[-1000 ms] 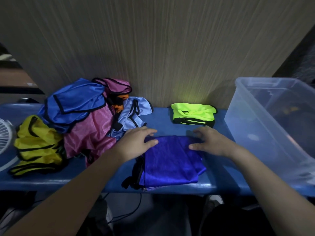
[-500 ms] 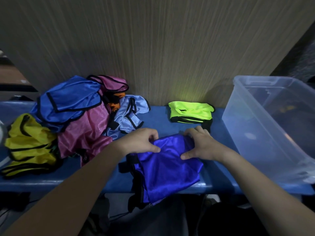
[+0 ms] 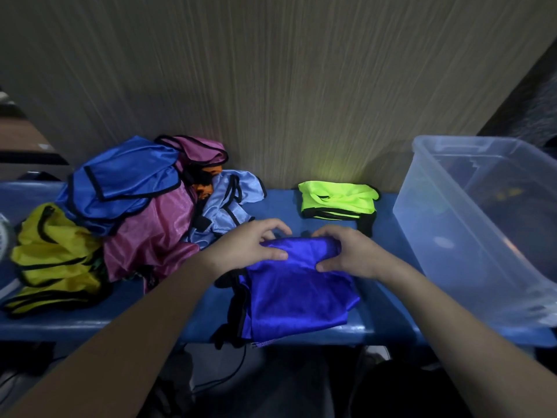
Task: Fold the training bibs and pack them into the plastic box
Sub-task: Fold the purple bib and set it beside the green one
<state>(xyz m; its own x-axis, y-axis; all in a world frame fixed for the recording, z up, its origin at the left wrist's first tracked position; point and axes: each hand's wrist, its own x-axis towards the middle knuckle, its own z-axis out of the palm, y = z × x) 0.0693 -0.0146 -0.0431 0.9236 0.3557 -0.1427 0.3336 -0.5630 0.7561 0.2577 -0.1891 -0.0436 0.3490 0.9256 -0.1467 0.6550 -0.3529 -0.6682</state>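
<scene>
A dark blue bib [image 3: 297, 294] lies on the blue bench [image 3: 90, 322] in front of me, its near edge hanging over the front. My left hand [image 3: 256, 245] grips its far left edge, thumb on top. My right hand [image 3: 346, 251] grips the far right edge the same way, and the cloth bulges up between them. A folded neon green bib [image 3: 337, 200] rests by the wall. The clear plastic box [image 3: 446, 212] stands at the right end of the bench.
A heap of unfolded bibs covers the left of the bench: yellow [image 3: 54, 257], royal blue [image 3: 120, 182], pink [image 3: 156, 236], light blue [image 3: 229, 203]. A wood-grain wall [image 3: 271, 86] runs right behind the bench. Cables hang below the front edge.
Both hands went from lying flat on the dark blue bib to gripping its far edge and lifting it towards me, so the cloth has bunched and slid over the bench front.
</scene>
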